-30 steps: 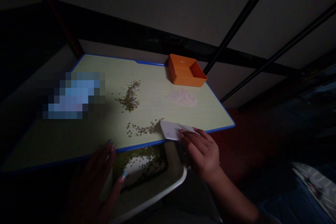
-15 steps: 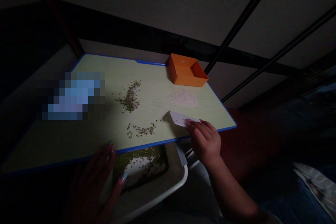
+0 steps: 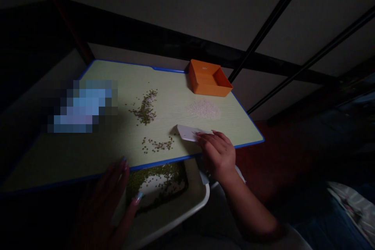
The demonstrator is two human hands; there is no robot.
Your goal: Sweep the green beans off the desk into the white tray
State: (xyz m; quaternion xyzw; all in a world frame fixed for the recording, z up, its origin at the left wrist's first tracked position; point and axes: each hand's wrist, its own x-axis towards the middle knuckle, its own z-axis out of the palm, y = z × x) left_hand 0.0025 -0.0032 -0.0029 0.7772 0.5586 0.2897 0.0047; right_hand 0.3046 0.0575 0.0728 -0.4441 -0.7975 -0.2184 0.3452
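Observation:
My right hand (image 3: pixel 218 152) is closed on a flat white scraper (image 3: pixel 187 133), perhaps a stiff plastic card, held tilted low over the table (image 3: pixel 117 144). Just left of its edge lies a thin row of green beans (image 3: pixel 160 145) mixed with pale grains. Farther back is a larger pile of green beans (image 3: pixel 145 111), and to its right a patch of white rice-like grains (image 3: pixel 204 108). My left hand (image 3: pixel 111 195), in deep shadow, rests by the front edge with fingers stretched and thumb apart. Beneath the edge, a white tub (image 3: pixel 202 199) contains many green beans.
An orange open box (image 3: pixel 211 80) stands at the table's back right corner. A blurred-out bright rectangle (image 3: pixel 83 105) lies at the left. Blue trim (image 3: pixel 249 143) rims the table, and a panelled wall (image 3: pixel 175 4) rises behind it. Striped cloth (image 3: pixel 354 207) shows at lower right.
My right hand and the scraper have moved left, close to the row of beans; the few beans ahead of the scraper now sit nearer that row. My left hand stays put.

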